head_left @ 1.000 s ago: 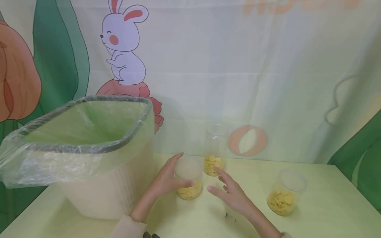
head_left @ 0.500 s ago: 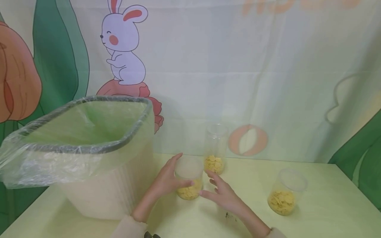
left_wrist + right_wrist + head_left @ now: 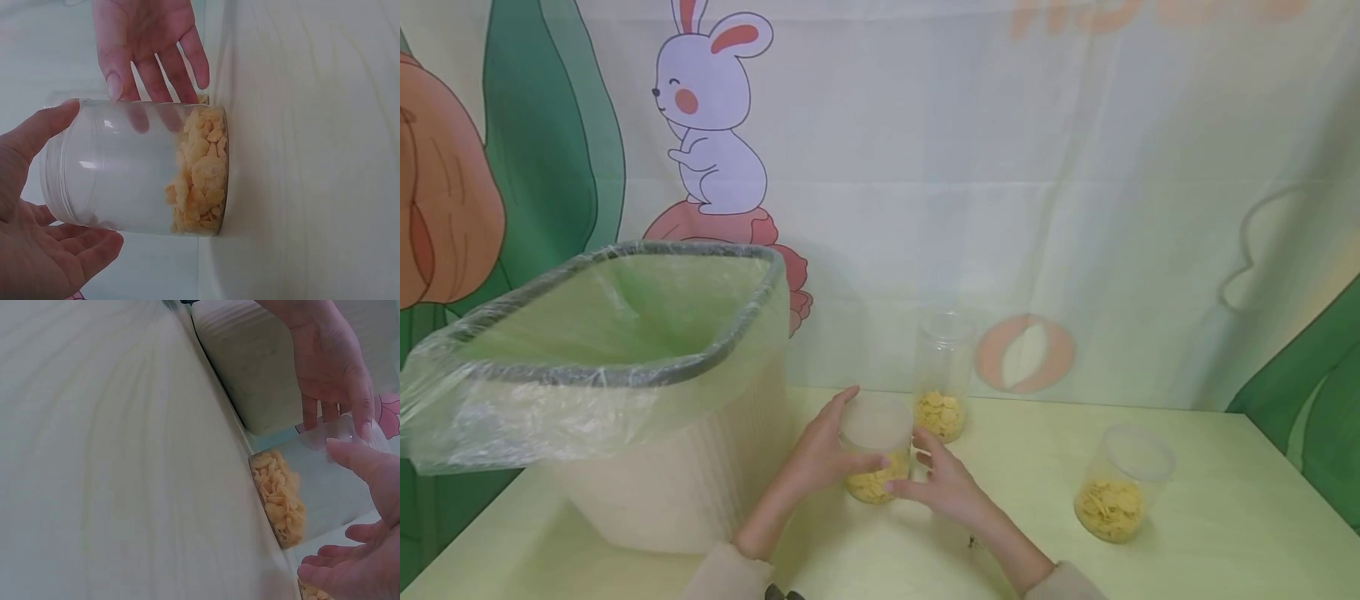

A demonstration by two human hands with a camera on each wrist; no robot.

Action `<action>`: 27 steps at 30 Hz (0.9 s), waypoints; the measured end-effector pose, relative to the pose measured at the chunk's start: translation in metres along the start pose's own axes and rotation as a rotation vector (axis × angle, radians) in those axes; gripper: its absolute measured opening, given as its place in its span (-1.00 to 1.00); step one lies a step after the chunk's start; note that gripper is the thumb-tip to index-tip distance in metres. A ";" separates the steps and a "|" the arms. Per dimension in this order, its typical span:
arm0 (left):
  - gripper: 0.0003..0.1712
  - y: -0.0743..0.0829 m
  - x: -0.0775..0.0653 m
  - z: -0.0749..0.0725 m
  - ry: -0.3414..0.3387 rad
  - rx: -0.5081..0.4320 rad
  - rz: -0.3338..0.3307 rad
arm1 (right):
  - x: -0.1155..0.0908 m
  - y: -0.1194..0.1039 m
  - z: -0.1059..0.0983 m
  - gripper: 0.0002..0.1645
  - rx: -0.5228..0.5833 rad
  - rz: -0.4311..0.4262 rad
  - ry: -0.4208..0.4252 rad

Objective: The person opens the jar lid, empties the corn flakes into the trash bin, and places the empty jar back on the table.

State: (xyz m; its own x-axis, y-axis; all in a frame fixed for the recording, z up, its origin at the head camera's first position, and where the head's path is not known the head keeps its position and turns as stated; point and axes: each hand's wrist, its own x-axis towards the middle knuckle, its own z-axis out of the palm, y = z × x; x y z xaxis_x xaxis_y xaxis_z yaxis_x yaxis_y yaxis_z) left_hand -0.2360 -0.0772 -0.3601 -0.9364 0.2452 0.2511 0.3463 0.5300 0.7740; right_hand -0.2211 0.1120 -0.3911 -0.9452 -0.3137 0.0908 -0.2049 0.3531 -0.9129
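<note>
Your left hand holds the clear jar near its mouth, between thumb and fingers; it stands upright on the worktop. Your right hand is loosely spread beside it; whether it touches, I cannot tell. Your thumbs partly hide the yellow flakes. The bin is cut off in the right wrist view.
</note>
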 end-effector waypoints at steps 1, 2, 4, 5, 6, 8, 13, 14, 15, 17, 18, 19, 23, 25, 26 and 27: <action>0.07 0.000 0.000 0.000 0.001 -0.001 0.001 | 0.001 0.000 0.001 -0.02 -0.001 -0.001 0.002; 0.06 0.000 0.000 0.000 0.003 0.000 0.004 | 0.002 0.000 0.002 -0.02 0.001 -0.001 0.007; 0.06 0.000 0.000 0.001 0.006 0.002 0.003 | 0.004 0.000 0.004 -0.02 0.004 -0.002 0.011; 0.06 0.000 0.000 0.001 0.009 -0.001 -0.003 | 0.005 0.000 0.005 -0.02 0.009 -0.005 0.011; 0.05 0.000 0.000 0.001 0.012 0.000 -0.002 | 0.006 0.000 0.006 -0.02 0.010 -0.008 0.011; 0.05 -0.001 0.000 0.001 0.019 -0.001 -0.007 | 0.007 -0.001 0.007 0.00 0.016 -0.006 0.013; 0.05 -0.001 0.000 0.001 0.028 0.005 -0.016 | 0.010 -0.001 0.011 0.03 0.015 0.000 0.027; 0.05 -0.001 0.000 0.001 0.030 0.008 -0.016 | 0.010 -0.001 0.012 0.03 0.010 0.001 0.031; 0.05 -0.001 0.000 0.001 0.032 0.012 -0.016 | 0.010 -0.001 0.013 0.03 0.006 0.002 0.033; 0.04 -0.001 0.001 0.001 0.039 0.022 -0.020 | 0.011 -0.001 0.014 0.04 0.000 0.005 0.040; 0.04 -0.001 0.001 0.001 0.043 0.024 -0.022 | 0.010 -0.002 0.015 0.04 -0.004 0.008 0.041; 0.04 -0.001 0.001 0.001 0.047 0.028 -0.025 | 0.010 -0.002 0.015 0.04 -0.009 0.009 0.044; 0.03 0.000 0.001 0.000 0.059 0.032 -0.037 | 0.010 -0.004 0.016 0.05 -0.019 0.011 0.048; 0.03 0.000 0.001 -0.001 0.062 0.034 -0.036 | 0.010 -0.005 0.016 0.04 -0.030 0.013 0.051; 0.04 0.000 0.000 -0.001 0.063 0.031 -0.035 | 0.009 -0.005 0.016 0.04 -0.034 0.013 0.051; 0.04 0.000 0.000 -0.001 0.065 0.031 -0.032 | 0.009 -0.006 0.016 0.03 -0.040 0.013 0.052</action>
State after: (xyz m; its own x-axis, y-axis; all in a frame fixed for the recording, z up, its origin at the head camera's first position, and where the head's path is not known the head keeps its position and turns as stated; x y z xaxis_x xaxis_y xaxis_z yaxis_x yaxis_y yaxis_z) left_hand -0.2362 -0.0779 -0.3589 -0.9484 0.1748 0.2647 0.3168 0.5620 0.7640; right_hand -0.2247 0.0929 -0.3914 -0.9595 -0.2632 0.1008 -0.2019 0.3923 -0.8974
